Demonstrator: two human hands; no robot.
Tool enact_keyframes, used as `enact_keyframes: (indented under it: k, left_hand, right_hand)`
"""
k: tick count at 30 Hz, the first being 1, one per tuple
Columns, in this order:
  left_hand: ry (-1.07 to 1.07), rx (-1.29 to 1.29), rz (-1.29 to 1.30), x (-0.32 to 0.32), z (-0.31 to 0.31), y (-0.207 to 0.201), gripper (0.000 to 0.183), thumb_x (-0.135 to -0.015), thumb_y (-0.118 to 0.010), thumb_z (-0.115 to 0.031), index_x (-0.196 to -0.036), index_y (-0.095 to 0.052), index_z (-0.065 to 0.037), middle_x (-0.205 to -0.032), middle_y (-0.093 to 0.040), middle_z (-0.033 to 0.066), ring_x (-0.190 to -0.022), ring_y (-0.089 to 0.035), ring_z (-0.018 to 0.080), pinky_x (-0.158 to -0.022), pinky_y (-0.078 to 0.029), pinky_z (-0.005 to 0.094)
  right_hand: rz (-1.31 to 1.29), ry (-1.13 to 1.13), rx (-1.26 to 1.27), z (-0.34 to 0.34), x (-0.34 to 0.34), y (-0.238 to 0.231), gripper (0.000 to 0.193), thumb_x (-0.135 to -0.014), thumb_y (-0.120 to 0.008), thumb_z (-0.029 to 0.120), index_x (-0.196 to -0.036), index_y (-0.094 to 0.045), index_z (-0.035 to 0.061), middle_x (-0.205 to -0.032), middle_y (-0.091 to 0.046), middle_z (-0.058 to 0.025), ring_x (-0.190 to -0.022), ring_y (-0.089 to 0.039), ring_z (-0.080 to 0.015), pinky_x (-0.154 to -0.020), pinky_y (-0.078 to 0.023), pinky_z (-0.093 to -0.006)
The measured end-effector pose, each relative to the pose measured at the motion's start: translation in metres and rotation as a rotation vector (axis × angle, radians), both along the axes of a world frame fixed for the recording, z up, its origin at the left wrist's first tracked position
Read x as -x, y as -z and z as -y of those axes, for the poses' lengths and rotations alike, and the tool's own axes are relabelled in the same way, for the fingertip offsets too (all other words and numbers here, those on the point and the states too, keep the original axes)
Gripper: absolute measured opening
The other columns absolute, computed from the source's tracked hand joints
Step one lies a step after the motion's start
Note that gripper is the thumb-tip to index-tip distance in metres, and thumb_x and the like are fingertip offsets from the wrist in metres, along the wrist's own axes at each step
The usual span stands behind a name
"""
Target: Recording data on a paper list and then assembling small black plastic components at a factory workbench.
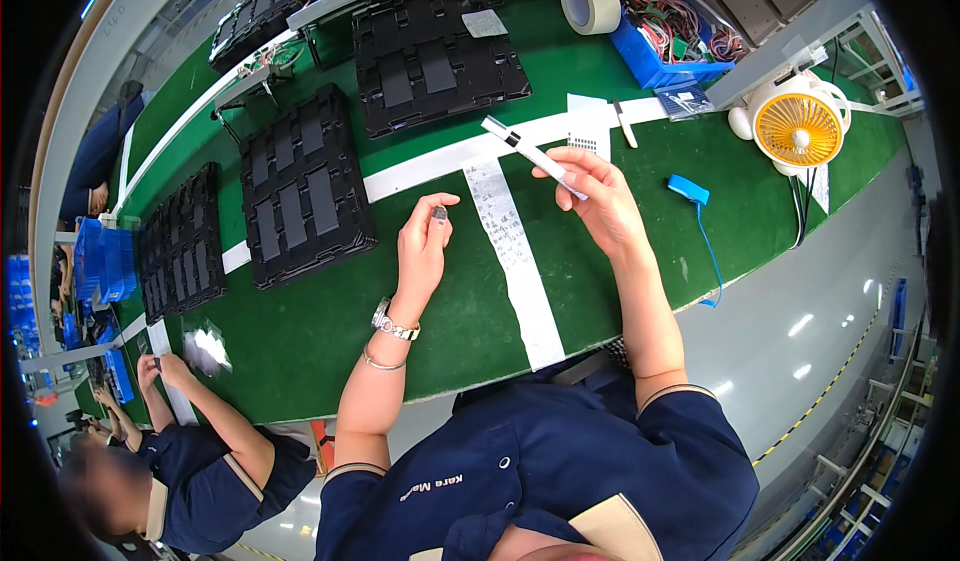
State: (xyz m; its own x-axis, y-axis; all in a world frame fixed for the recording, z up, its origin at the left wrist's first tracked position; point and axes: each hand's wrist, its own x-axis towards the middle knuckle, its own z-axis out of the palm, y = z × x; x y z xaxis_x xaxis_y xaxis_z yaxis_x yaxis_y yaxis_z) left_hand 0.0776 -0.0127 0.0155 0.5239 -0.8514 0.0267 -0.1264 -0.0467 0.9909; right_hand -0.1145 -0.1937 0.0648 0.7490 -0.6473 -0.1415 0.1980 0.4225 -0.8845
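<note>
My right hand [598,201] is closed on a narrow white strip [537,159]. The strip slants up and to the left above the bench and carries a small black piece near its far end. To the left of it, my left hand [424,241] is raised over the green mat with its fingers curled. A small dark grey piece [440,214] shows at those fingertips; its kind is too small to make out. Between my hands, a band of white tape [520,271] with handwriting runs down the green mat [450,331].
Black slotted trays [308,186] line the left and back. A tape roll [590,6], a blue bin [650,66] of wires and a yellow-and-white fan [797,133] stand at the back right. A knife [625,126] and a blue wrist strap [688,191] lie nearer. Another person [215,471] works at the left.
</note>
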Motion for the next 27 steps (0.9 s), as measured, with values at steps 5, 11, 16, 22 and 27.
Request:
enact_keyframes:
  k: [5, 11, 16, 22, 27]
  left_hand:
    - [0.0, -0.004, 0.018, 0.0002, -0.0002, -0.0013, 0.021, -0.102, -0.044, -0.012, -0.113, -0.061, -0.003, -0.067, -0.042, -0.0031, -0.06, -0.037, 0.0054, -0.054, -0.031, 0.0228]
    - [-0.001, 0.003, 0.029, 0.0006, 0.0003, -0.0016, 0.022, -0.103, -0.044, -0.013, -0.113, -0.06, -0.003, -0.066, -0.041, -0.0035, -0.059, -0.036, 0.0054, -0.054, -0.03, 0.0228]
    - [0.002, 0.029, 0.039, 0.0005, 0.0009, 0.0034, 0.023, -0.104, -0.043, -0.016, -0.115, -0.06, -0.005, -0.066, -0.039, -0.0058, -0.057, -0.032, 0.0027, -0.05, -0.025, 0.0209]
    - [0.006, 0.025, 0.009, -0.0001, 0.0006, 0.0026, 0.022, -0.103, -0.045, -0.015, -0.114, -0.06, -0.004, -0.066, -0.039, -0.0049, -0.058, -0.034, 0.004, -0.052, -0.028, 0.0217]
    - [0.004, 0.015, 0.011, -0.0005, 0.0002, 0.0017, 0.021, -0.103, -0.046, -0.014, -0.113, -0.06, -0.003, -0.067, -0.041, -0.0036, -0.06, -0.036, 0.0053, -0.054, -0.03, 0.0227]
  right_hand:
    - [0.007, 0.002, 0.007, 0.0003, -0.0001, 0.0011, 0.03, -0.088, -0.061, 0.008, -0.117, -0.063, -0.0004, -0.106, -0.069, -0.0105, -0.068, -0.052, -0.008, -0.067, -0.045, -0.0215]
    - [0.012, 0.007, 0.021, 0.0006, 0.0001, 0.002, 0.032, -0.085, -0.058, 0.003, -0.117, -0.063, -0.0009, -0.106, -0.069, -0.0108, -0.068, -0.051, -0.009, -0.067, -0.045, -0.0218]
    - [0.017, 0.01, 0.024, 0.0005, -0.0006, 0.0027, 0.033, -0.084, -0.057, 0.001, -0.116, -0.063, -0.0009, -0.105, -0.069, -0.0103, -0.069, -0.05, -0.009, -0.067, -0.045, -0.0217]
    - [0.027, 0.01, 0.025, 0.0006, -0.0003, 0.0033, 0.032, -0.084, -0.058, 0.0, -0.115, -0.064, -0.0001, -0.105, -0.069, -0.0087, -0.071, -0.049, -0.0087, -0.068, -0.044, -0.0212]
    - [0.024, 0.015, 0.041, -0.0002, -0.0006, 0.0026, 0.032, -0.083, -0.058, 0.0, -0.115, -0.064, -0.0001, -0.105, -0.069, -0.0077, -0.072, -0.05, -0.0088, -0.068, -0.044, -0.0212]
